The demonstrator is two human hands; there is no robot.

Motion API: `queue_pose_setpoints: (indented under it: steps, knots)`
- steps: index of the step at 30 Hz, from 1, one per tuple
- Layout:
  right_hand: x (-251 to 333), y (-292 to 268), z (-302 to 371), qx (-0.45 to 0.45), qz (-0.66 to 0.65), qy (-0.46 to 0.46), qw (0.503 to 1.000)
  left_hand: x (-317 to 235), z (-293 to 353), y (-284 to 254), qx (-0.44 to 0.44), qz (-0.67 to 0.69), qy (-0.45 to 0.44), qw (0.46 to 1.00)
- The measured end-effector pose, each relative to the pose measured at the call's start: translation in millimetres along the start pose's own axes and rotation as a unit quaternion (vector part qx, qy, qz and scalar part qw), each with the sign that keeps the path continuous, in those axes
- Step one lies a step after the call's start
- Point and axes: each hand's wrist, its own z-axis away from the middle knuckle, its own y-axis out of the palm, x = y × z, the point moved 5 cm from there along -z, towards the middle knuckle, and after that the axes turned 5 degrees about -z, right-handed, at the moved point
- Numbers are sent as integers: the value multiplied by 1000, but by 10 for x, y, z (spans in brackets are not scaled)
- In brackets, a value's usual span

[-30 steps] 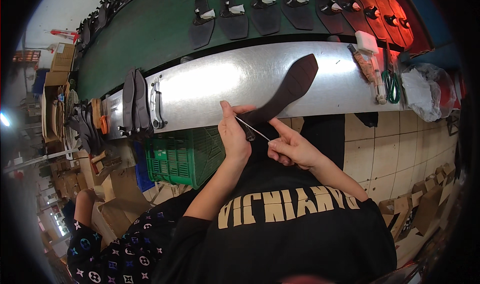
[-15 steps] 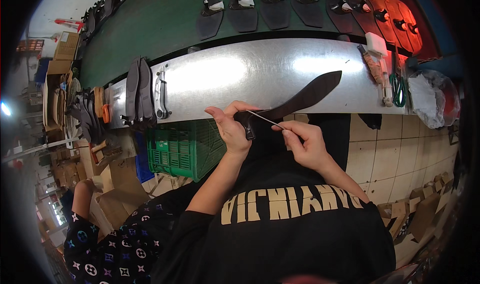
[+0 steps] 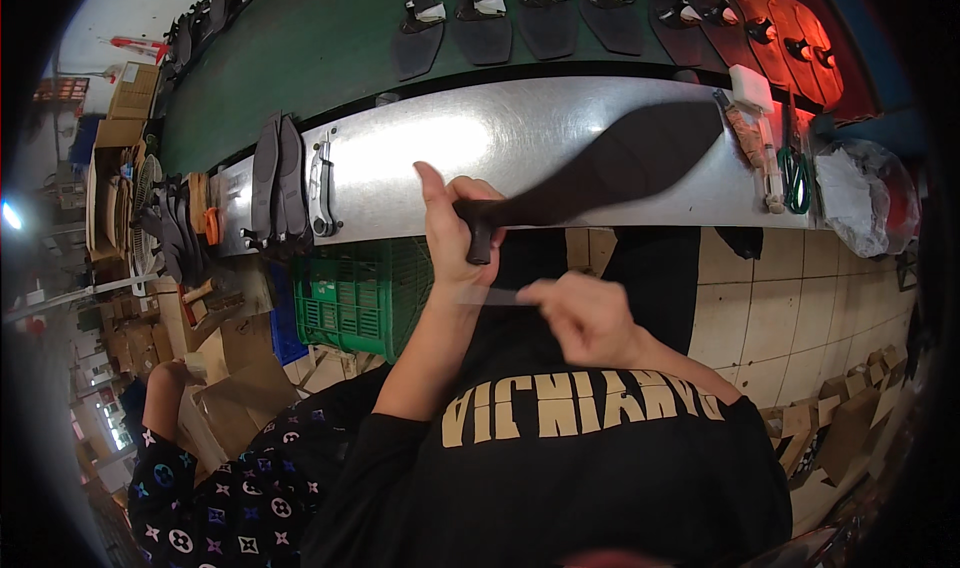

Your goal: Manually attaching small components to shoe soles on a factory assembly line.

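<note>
My left hand (image 3: 452,226) grips a black shoe sole (image 3: 635,163) by its heel end, thumb raised and fingers behind the sole. The short heel (image 3: 481,240) points down beside my palm, and the broad front part stretches up and right over the metal ledge. Lower and to the right, my right hand (image 3: 588,318) is closed on a thin pale rod (image 3: 490,296). The rod is smeared by motion and points left, passing in front of my left wrist. It stands apart from the sole.
Beyond the metal ledge (image 3: 380,158), a green belt (image 3: 300,58) carries several black soles. On the ledge's right lie a brush (image 3: 742,133) and green-handled scissors (image 3: 797,180); more soles (image 3: 278,183) lie left. A green crate (image 3: 345,303) stands below. Another person's patterned sleeve (image 3: 165,478) is at lower left.
The rod has come away from the heel as my right hand moved down and left. My left hand has turned the sole, so its broad face now shows, with its tip higher and farther right.
</note>
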Motion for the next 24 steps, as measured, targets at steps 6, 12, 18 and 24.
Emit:
queue_pose_setpoints:
  steps: [6, 12, 18, 24]
  knots:
    - [-191, -92, -81, -80, 41, 50, 995, 427, 12, 151, 55, 395, -164, 902]
    - [-225, 31, -38, -56, 62, 83, 993, 479, 37, 21, -31, 305, -129, 943]
    - [-186, 50, 12, -1, 70, 97, 993, 521, 52, -47, -90, 266, -143, 949]
    - [-109, 160, 85, 55, 86, 41, 994, 479, -38, -123, -126, 199, -133, 963]
